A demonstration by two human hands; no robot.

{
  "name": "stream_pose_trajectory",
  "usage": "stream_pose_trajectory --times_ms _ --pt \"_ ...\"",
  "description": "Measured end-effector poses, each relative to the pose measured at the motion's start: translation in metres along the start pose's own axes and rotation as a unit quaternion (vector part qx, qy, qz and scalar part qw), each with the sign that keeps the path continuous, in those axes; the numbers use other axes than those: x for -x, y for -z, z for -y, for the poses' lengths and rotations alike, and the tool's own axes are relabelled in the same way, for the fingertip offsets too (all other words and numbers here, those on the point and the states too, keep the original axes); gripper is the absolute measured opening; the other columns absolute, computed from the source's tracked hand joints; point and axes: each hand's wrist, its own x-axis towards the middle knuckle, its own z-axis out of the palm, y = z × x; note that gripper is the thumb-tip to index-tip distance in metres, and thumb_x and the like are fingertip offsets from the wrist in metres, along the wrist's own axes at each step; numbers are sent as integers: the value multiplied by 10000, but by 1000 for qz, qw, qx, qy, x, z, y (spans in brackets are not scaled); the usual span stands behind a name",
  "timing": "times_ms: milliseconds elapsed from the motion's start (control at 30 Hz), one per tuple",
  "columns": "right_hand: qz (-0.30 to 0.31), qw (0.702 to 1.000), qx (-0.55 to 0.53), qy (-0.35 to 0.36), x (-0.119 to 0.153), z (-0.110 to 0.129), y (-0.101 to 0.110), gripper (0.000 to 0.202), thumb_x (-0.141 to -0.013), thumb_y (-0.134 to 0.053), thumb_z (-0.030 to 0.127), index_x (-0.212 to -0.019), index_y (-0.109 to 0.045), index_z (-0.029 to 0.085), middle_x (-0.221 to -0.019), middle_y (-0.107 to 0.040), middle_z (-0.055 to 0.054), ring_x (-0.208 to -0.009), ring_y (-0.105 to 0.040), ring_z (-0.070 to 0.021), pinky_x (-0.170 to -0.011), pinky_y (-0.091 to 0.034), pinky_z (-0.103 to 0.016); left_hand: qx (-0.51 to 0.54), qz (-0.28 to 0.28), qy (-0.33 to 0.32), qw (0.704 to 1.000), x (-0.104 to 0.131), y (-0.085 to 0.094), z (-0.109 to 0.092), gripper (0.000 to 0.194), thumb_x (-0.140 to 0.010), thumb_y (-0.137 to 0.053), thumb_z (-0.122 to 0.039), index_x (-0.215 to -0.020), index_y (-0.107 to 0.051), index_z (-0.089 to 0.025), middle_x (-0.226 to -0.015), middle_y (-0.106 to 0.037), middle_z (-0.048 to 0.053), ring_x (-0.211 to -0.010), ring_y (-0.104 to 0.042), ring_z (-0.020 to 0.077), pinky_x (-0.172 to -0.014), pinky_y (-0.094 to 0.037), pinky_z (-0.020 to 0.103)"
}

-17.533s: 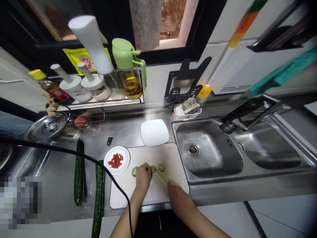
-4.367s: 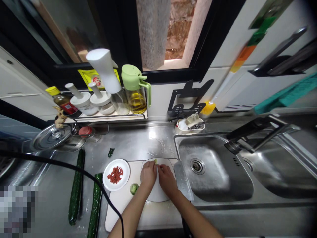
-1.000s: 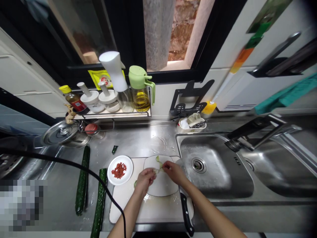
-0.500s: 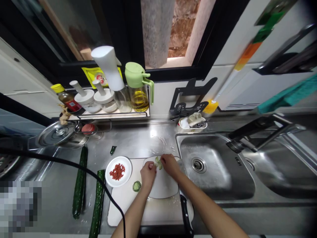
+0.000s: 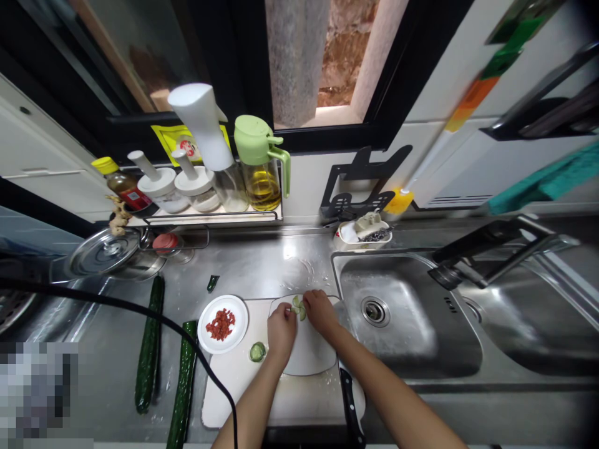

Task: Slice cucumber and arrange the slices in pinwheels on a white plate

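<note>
Thin pale green cucumber slices [image 5: 298, 307] lie fanned out near the far edge of a white plate [image 5: 309, 355], which rests on a cutting board [image 5: 234, 390]. My left hand [image 5: 282, 330] pinches at a slice on their left side. At their right edge, my right hand [image 5: 322, 313] has its fingers curled down against the plate; its fingertips are hidden. A cut cucumber stub [image 5: 257, 352] sits on the board beside my left wrist. Along the board's right side lies a knife [image 5: 349, 399], its blade mostly covered by the plate and my right arm.
A small white plate [image 5: 203, 337] of chopped red pieces [image 5: 221, 324] overlaps the board's left corner. Two whole cucumbers [image 5: 150, 349] lie farther left, and a black cable [image 5: 173, 327] crosses the view. The sink [image 5: 407, 312] is at right; an oil bottle [image 5: 262, 165] stands on the back rack.
My left fingers have closed in a little nearer the slices. My right hand stays almost in place, and the view has shifted very slightly.
</note>
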Motion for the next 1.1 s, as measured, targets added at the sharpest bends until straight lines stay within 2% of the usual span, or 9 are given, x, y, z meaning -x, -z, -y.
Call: stream_pose_trajectory --times_ms 200,467,600,700,800,900,1033,1100 --pt "-12 1000 16 0 0 -1 -4 173 -915 -431 172 -901 -603 179 -971 -585 -90 -935 -488 -205 -789 -336 -290 -29 -1 -23 999 -1 -2 2 207 -794 -503 -171 -945 -645 -178 -826 -664 68 -789 -591 188 -754 -402 277" --pt "-15 1000 23 10 2 -4 -11 164 -910 -434 160 -911 -598 178 -943 -584 -94 -904 -495 -210 -751 -349 -297 -24 -3 -18 1000 -2 -3 4 163 -780 -523 -183 -909 -621 -182 -799 -636 57 -756 -580 185 -743 -394 280" --pt "-15 1000 19 13 3 -1 -8 162 -905 -442 151 -893 -602 177 -933 -592 -96 -903 -501 -209 -752 -353 -293 -32 -2 -35 999 -2 -2 4 152 -783 -513 -178 -886 -625 -182 -795 -637 65 -772 -584 196 -748 -397 288" --pt "-24 1000 9 12 5 1 -3 167 -907 -442 156 -895 -609 173 -935 -596 -99 -917 -502 -213 -768 -360 -294 -29 -10 -45 999 0 1 2 209 -783 -518 -187 -957 -632 -165 -854 -649 88 -805 -593 207 -773 -412 303" --pt "-36 999 -7 7 15 2 4 180 -914 -433 170 -917 -612 170 -948 -597 -100 -933 -505 -215 -788 -374 -296 -11 -19 -63 998 6 12 1 246 -788 -526 -206 -1002 -637 -160 -913 -654 98 -838 -598 210 -797 -427 310" --pt "-43 999 -28 5 37 3 8 190 -913 -421 165 -936 -610 171 -958 -599 -94 -940 -515 -208 -818 -388 -299 1 -28 -80 996 20 30 10 214 -798 -533 -240 -960 -656 -172 -902 -656 92 -818 -600 206 -790 -437 310" --pt "-36 998 -56 13 82 11 1 189 -900 -425 154 -871 -609 183 -892 -593 -77 -877 -539 -195 -793 -417 -289 11 -43 -58 997 45 60 42 213 -795 -555 -305 -934 -674 -196 -837 -662 71 -720 -599 200 -742 -447 315" --pt "-33 994 -100 28 104 16 -8 189 -888 -425 141 -875 -609 182 -906 -588 -87 -873 -542 -201 -791 -427 -302 2 -57 -39 998 56 72 61 253 -782 -565 -333 -960 -682 -196 -852 -670 80 -774 -609 225 -761 -452 332"
